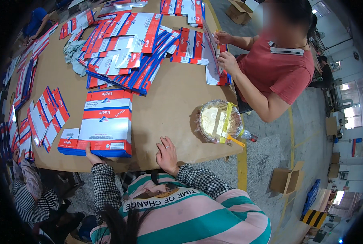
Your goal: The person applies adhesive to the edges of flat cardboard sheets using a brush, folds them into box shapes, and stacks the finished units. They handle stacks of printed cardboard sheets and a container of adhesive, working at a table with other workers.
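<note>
A neat stack of flat red, white and blue cartons (107,125) lies near the table's front edge. My left hand (92,154) grips its near edge, with the thumb on top and the other fingers mostly hidden. To the right of the stack, my right hand (167,155) rests on the brown tabletop (161,118) with its fingers loosely out and nothing in it. Further right stands a plastic-lined tub of pale yellow paste (213,119). A yellow strip crosses the tub, and a brush with an orange handle (235,140) lies at its near rim.
A large messy pile of flat cartons (124,44) covers the far middle, beside a pale green cloth (74,55). More cartons (47,118) fan out at left. Across the right side, a co-worker in a red shirt (275,69) handles a carton. A clear bottle (248,136) stands by the tub.
</note>
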`<action>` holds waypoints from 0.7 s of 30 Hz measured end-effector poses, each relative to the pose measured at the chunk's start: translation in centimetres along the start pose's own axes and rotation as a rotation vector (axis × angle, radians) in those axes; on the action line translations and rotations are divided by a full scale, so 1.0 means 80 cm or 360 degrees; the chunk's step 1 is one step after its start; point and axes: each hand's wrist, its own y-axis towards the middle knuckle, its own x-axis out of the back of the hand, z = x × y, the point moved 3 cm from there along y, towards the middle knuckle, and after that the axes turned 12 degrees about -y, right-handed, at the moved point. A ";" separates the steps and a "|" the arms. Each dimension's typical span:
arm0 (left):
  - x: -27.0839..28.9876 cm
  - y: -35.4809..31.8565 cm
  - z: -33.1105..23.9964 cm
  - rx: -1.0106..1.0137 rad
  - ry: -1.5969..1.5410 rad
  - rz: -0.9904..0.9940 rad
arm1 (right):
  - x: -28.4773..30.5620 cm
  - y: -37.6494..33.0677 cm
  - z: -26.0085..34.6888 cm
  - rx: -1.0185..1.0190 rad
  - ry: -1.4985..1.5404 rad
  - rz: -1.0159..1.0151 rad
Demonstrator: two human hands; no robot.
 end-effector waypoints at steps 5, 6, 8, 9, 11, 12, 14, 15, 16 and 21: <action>0.008 0.012 0.002 0.0039 0.0001 0.0002 | -0.002 0.000 -0.001 -0.0017 0.0023 0.0019; 0.011 0.016 0.004 0.0072 -0.0010 0.0008 | -0.003 0.000 -0.002 -0.0015 0.0021 0.0018; 0.019 0.022 0.004 0.0140 -0.0028 0.0015 | -0.005 -0.001 -0.002 -0.0014 0.0017 0.0024; 0.020 0.023 0.004 0.0126 -0.0026 0.0023 | -0.005 -0.002 -0.002 -0.0009 0.0021 0.0023; 0.020 0.022 0.004 0.0103 -0.0025 0.0039 | -0.005 0.000 -0.003 0.0002 0.0026 0.0022; 0.019 0.021 0.004 0.0082 -0.0019 0.0042 | -0.005 0.000 -0.002 -0.0002 0.0022 0.0025; 0.013 0.016 0.003 0.0039 -0.0010 0.0049 | -0.005 0.000 -0.002 -0.0007 0.0012 0.0028; 0.011 0.014 0.002 0.0032 -0.0001 0.0050 | -0.005 0.000 -0.002 -0.0010 0.0006 0.0026; 0.009 0.011 0.001 0.0026 0.0008 0.0052 | -0.005 -0.001 -0.001 -0.0013 0.0000 0.0024; 0.014 0.017 0.002 0.0032 0.0035 0.0039 | -0.004 0.000 -0.003 0.0002 -0.0006 0.0040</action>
